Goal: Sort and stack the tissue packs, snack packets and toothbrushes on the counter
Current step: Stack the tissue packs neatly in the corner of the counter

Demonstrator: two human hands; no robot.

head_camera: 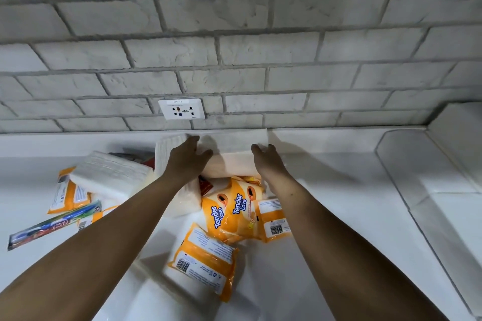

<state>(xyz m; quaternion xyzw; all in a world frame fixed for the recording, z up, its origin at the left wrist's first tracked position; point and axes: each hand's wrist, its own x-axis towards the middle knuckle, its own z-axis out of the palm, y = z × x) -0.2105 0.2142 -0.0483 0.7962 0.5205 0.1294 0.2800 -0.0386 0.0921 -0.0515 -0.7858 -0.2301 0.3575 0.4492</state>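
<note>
A big white tissue pack (pixel 232 156) leans against the back wall. My left hand (pixel 189 157) presses its left side and my right hand (pixel 267 157) its right side, gripping it between them. Below it lie several orange "Tender Love" packets (pixel 234 212), one of them face down (pixel 204 259) nearer to me. Another white tissue pack (pixel 110 177) lies tilted at the left over an orange packet (pixel 67 194). A toothbrush in blue-green packaging (pixel 53 225) lies at the far left. A third white pack (pixel 186 198) is partly hidden under my left forearm.
The white counter (pixel 339 216) runs along a grey brick wall with a power socket (pixel 181 111) just above the held pack. A raised white ledge (pixel 443 164) borders the counter on the right. Dark and red items (pixel 140 157) peek out behind the left tissue pack.
</note>
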